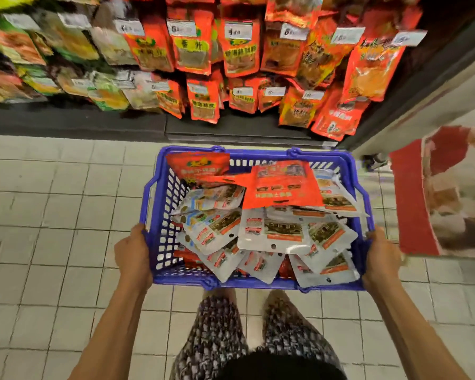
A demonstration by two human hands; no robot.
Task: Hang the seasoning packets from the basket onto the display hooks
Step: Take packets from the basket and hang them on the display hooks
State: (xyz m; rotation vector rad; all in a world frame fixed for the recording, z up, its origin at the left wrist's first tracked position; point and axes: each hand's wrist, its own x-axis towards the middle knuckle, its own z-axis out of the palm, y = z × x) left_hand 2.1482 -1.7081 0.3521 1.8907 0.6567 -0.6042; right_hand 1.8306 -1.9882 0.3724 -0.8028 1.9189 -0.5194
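A blue plastic basket (159, 215) hangs in front of me above the tiled floor, carried by both sides. My left hand (132, 253) grips its left rim and my right hand (381, 256) grips its right rim. Inside lie several white seasoning packets (272, 234) with punched hang holes. A red packet (283, 185) rests on top at the back and another red packet (198, 164) leans in the far left corner. Ahead, the display (203, 50) carries rows of hanging red and orange packets with white price tags; the hooks themselves are hidden behind them.
A dark base plinth (93, 122) runs under the display. A grey pillar edge (422, 91) stands at the right, with a red and white poster (436, 201) beside it. My legs in patterned trousers (231, 338) are below the basket.
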